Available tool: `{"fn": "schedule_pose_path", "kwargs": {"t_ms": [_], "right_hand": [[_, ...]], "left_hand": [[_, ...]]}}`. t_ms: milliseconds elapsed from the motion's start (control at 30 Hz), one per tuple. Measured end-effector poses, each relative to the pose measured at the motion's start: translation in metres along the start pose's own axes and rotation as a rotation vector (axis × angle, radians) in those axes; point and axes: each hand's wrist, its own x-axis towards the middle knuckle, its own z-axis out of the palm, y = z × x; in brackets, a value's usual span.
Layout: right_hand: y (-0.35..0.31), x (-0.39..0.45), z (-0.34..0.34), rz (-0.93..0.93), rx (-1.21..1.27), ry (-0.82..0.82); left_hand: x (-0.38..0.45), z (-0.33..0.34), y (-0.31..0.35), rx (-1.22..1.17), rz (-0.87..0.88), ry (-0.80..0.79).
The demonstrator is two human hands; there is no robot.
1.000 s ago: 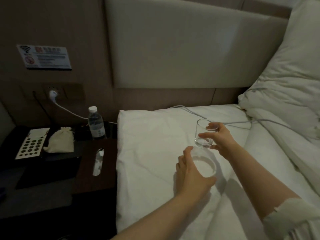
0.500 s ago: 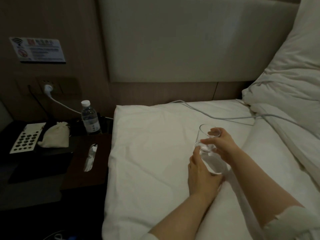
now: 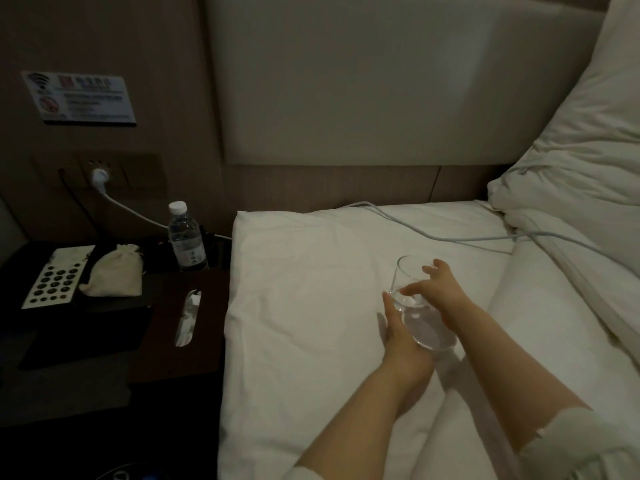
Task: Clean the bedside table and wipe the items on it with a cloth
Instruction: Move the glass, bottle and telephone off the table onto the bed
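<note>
A person's two hands work a pair of clear drinking glasses over a white bed in a dim room. The left hand (image 3: 398, 332) curls its fingers around the nearer glass (image 3: 427, 329), which lies tilted with its mouth toward the camera; the right hand (image 3: 438, 289) pinches the farther glass (image 3: 408, 277) near its base, fingertips spread, the two glasses touching or nested where they meet. Both sit above the white sheet (image 3: 304, 306), well apart from the bedside table (image 3: 180, 355) at left. On the wall, a plaque (image 3: 79, 98) carries a Wi-Fi symbol and a red prohibition mark; its printed lines are too blurred to read. A water bottle (image 3: 185, 237) with a white cap bears a label whose writing cannot be made out. Beside it lie a cloth drawstring pouch (image 3: 112, 275), a white panel of dark round buttons (image 3: 55, 282) and a tissue slot (image 3: 187, 315) in the dark tabletop. A white cable (image 3: 450, 233) crosses the sheet from a wall plug (image 3: 99, 175) toward the pillow (image 3: 581, 174). Open sheet stretches between the hands and the mattress edge beside the table.
</note>
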Motion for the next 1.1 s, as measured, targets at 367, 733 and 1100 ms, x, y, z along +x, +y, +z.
{"fn": "schedule_pose_path", "kwargs": {"t_ms": [367,733,1100], "right_hand": [[-0.052,-0.058,0.025,-0.522,-0.181,0.260],[-0.085,-0.117,0.196,-0.609,-0.132,-0.185],[-0.037,-0.132,0.299,-0.320,-0.458,-0.482]], "left_hand": [[-0.028,-0.069,0.040,0.198,-0.025,0.035],[-0.052,-0.316,0.086,0.319,-0.026,0.918],[-0.062,-0.383,0.054,0.252,-0.399,0.786]]}}
